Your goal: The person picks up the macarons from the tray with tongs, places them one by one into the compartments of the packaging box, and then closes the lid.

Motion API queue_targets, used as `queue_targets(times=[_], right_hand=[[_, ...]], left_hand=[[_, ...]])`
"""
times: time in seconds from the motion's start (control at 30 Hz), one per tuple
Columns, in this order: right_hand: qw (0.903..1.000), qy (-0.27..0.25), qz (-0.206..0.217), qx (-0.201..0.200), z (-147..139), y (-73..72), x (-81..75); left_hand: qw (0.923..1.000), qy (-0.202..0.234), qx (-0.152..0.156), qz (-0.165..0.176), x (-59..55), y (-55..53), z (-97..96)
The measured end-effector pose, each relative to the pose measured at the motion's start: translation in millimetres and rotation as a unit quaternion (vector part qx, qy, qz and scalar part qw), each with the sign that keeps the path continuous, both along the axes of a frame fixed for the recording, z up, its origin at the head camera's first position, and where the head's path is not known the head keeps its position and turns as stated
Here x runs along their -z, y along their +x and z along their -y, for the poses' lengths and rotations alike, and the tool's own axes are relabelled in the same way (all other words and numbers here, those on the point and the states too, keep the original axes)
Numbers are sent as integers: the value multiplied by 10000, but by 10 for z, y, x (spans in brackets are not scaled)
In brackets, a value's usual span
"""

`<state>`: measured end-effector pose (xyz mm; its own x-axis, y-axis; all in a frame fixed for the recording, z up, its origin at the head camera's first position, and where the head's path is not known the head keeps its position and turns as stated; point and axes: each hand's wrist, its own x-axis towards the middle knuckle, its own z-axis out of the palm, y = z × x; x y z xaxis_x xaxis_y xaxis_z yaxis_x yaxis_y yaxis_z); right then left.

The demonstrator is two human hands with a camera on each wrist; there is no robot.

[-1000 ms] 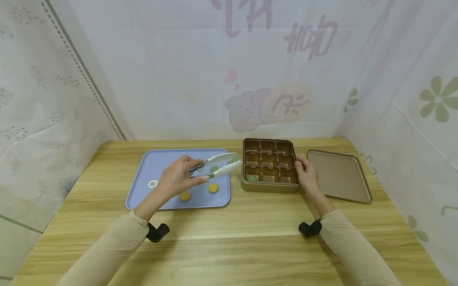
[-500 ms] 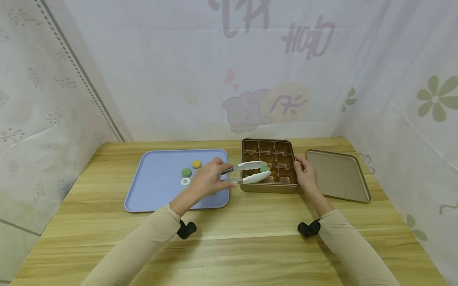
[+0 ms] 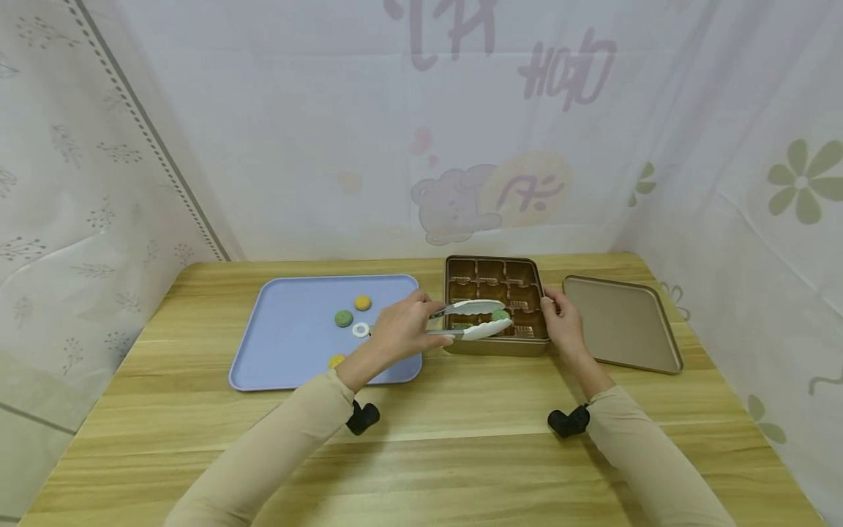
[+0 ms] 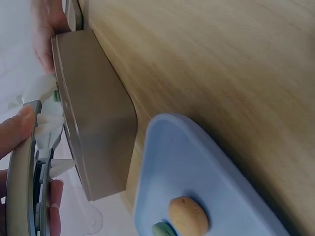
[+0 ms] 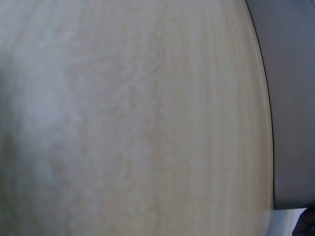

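Note:
My left hand (image 3: 405, 326) holds metal tongs (image 3: 484, 307) with white scalloped tips, fingers on one side and thumb on the other. Between the tips is a round green cookie (image 3: 500, 315), over the front middle compartment of a bronze tin box (image 3: 494, 347). A brown divided insert (image 3: 492, 271) fills the box; its front left compartment holds another green cookie (image 3: 459, 326), partly behind the tongs. At the right wall, my right hand (image 3: 564, 322) grips the box, thumb by the rim. The left wrist view shows the tongs (image 4: 24, 187) beside the box (image 4: 98, 108).
Left of the box lies a blue tray (image 3: 276, 315) bearing a yellow cookie (image 3: 362, 302), a green cookie (image 3: 343, 318) and another yellow cookie (image 3: 336, 361); my left hand and forearm hide part of it. A bronze lid (image 3: 626, 322) lies flat at the right. Curtains surround the wooden table (image 3: 461, 454).
My left hand has moved right from above the tray to the box, carrying the green cookie in the tongs, and has lowered it slightly. My right hand has stayed on the box.

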<state>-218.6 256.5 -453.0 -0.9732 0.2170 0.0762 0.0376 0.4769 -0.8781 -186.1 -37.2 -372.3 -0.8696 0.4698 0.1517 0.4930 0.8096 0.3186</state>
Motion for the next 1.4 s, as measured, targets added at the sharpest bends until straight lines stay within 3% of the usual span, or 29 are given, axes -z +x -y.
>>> queue_targets(times=[0.53, 1.03, 1.23, 1.4], right_hand=[[9999, -56, 111, 40, 6, -3, -9], [9999, -34, 88, 45, 6, 3, -6], [10000, 7, 69, 32, 14, 9, -11], [10000, -9, 78, 43, 16, 9, -24]], left_hand=[[9987, -300, -93, 408, -42, -54, -81], [9984, -198, -126, 510, -46, -43, -88], [9974, 440, -214, 533, 3, 45, 100], [9936, 800, -593, 530, -8, 146, 475]])
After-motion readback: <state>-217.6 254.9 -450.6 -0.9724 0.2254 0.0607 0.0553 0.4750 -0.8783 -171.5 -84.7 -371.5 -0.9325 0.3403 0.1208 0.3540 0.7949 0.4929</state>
